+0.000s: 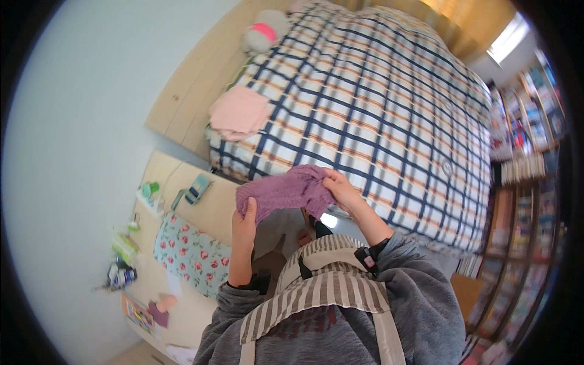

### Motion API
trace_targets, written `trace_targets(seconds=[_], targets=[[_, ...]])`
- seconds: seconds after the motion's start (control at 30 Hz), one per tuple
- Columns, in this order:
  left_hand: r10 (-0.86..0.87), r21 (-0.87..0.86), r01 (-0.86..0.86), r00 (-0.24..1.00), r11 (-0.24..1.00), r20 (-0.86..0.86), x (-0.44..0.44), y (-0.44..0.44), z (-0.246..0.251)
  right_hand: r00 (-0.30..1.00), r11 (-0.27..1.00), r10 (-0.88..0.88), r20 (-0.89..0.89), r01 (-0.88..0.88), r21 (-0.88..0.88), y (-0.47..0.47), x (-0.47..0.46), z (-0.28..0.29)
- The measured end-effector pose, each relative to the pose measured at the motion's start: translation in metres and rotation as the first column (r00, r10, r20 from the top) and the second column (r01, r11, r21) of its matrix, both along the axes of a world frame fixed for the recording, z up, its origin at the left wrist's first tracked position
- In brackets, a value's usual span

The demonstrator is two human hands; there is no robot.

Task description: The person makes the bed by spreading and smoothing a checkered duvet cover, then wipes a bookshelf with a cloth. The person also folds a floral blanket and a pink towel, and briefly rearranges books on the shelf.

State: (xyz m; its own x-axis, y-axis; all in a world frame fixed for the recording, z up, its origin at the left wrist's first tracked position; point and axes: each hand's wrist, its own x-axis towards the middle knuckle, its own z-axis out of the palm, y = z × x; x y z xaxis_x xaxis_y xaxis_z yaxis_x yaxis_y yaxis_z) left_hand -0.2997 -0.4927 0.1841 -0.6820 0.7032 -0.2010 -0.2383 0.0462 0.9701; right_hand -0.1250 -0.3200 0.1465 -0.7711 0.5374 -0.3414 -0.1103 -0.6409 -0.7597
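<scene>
A purple, fuzzy-textured cloth [283,189] is stretched between my two hands, above the gap between the bed and the desk. Its left end is pinched in my left hand [245,223], thumb on top. My right hand [340,188] grips the bunched right end, where a fold hangs down. Beyond the cloth lies the bed with a checked bedspread [374,105] in white, navy and brown. A folded pink cloth [239,112] rests on the bed's near left corner.
Left of me is a pale wooden desk [219,200] bearing a floral cushion or folded fabric [194,253], a teal device [198,188], bottles and small items. A plush toy [267,32] sits by the wooden headboard [196,86]. Bookshelves [524,219] line the right side.
</scene>
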Motion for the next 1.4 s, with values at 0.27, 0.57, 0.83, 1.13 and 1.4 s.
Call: trace_targets(seconds=[0.27,0.57,0.83,1.13,1.4], targets=[[-0.348,0.107,0.333,0.864,0.937,0.363,0.087,0.037,0.020,0.984,0.952,0.135,0.116,-0.161,0.259,-0.052,0.149,0.035],[-0.715,0.515,0.498,0.528,0.698,0.458,0.247,0.028,0.031,0.985,0.980,-0.147,0.093,0.132,0.152,-0.146,0.272,0.046],[-0.737,0.407,0.845,-0.023,0.347,0.676,0.470,-0.052,-0.036,0.711,0.671,-0.680,0.180,0.502,0.546,-0.267,0.457,0.040],[-0.886,0.272,0.949,0.017,0.160,0.463,0.642,-0.079,-0.022,0.230,0.230,-0.973,-0.012,0.973,-0.007,-0.388,0.650,0.032],[-0.889,0.350,0.910,0.043,0.223,0.456,0.780,-0.021,-0.031,-0.190,-0.189,-0.981,-0.027,0.982,-0.022,-0.390,0.782,-0.010]])
